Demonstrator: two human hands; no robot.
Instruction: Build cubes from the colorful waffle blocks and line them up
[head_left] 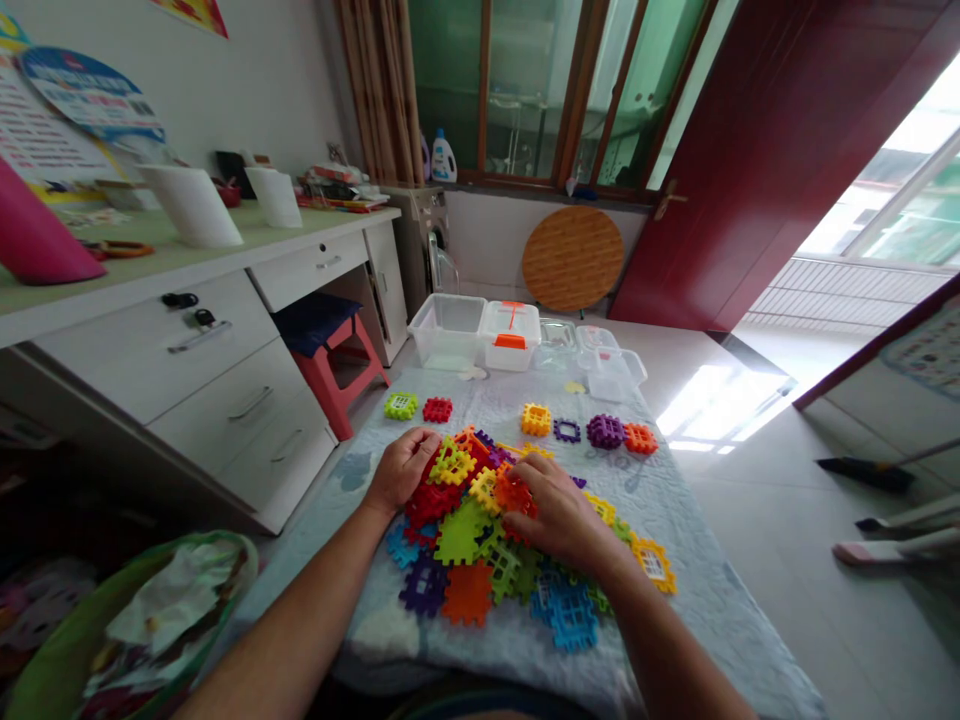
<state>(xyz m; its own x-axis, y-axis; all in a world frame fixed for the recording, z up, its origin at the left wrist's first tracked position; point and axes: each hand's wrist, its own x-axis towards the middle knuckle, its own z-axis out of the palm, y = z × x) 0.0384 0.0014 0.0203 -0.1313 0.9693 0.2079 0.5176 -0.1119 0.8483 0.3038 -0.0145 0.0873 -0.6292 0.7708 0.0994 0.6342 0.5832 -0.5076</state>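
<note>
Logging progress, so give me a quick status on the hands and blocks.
Left hand, right hand: both on the block pile. Plastic bins beyond the pile.

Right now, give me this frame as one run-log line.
left hand: red plastic tile | right hand: orange plastic tile | surface: quilted blanket

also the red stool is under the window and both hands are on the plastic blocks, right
No, the head view shows the red stool under the white desk, not the window. The left hand and right hand are on the plastic blocks.
</note>
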